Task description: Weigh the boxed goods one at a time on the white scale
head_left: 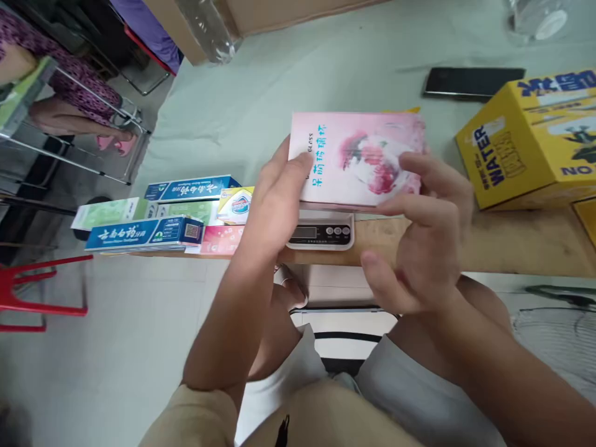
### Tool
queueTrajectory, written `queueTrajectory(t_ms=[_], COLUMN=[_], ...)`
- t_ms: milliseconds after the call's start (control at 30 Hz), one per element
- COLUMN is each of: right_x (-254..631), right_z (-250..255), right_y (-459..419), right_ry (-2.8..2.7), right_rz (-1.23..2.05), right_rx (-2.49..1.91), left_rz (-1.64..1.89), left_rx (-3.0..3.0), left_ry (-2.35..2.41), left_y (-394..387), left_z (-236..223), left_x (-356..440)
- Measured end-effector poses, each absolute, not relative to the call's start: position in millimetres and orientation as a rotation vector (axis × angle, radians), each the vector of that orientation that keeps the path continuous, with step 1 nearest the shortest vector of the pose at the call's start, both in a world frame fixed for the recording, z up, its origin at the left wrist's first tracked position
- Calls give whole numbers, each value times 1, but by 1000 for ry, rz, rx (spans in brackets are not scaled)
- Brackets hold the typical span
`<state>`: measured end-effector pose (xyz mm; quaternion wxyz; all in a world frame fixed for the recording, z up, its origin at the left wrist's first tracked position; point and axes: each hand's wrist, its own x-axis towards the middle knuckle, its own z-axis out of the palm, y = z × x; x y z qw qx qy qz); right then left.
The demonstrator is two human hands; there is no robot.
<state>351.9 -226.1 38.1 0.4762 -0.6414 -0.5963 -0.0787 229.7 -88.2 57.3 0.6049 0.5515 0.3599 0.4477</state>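
Note:
A pink box (pixel 354 155) with a flower picture and green lettering lies flat on a small white kitchen scale (pixel 321 234) at the table's front edge. My left hand (pixel 274 198) rests against the box's left end, fingers stretched along its side. My right hand (pixel 419 230) touches the box's right front corner with its fingertips, thumb held apart below. The scale's display and buttons show under the box.
Several toothpaste boxes (pixel 144 233) and a soap pack (pixel 235 205) are stacked at the table's left end. A yellow carton (pixel 531 149) stands at right, a black phone (pixel 470 82) behind it. A red stool (pixel 28 292) and another person's legs (pixel 60 105) are at left.

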Motion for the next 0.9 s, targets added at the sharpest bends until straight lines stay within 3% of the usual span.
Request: queueTrajectory(t_ms=[100,267,467,667,900], right_x=[349,353,370,393,408], right_z=[32,11,-3,39,91], right_y=[-206,-191,-192,-178,-118], right_ry=[-1526,-1573,-1478,-1764,-2318], right_rz=[-85,-70,-133,-116,157], right_rx=[-1608,-1620,-1613,-1707,-2049], left_rz=[870,920,1130,1095,1072], left_rx=[1349,1058,1309,1569,1669], left_ry=[746,845,840,804,896], left_y=[-64,-51,-48,-52,-42], left_z=[47,41,35,66,86], left_x=[217,216,204,171,105])
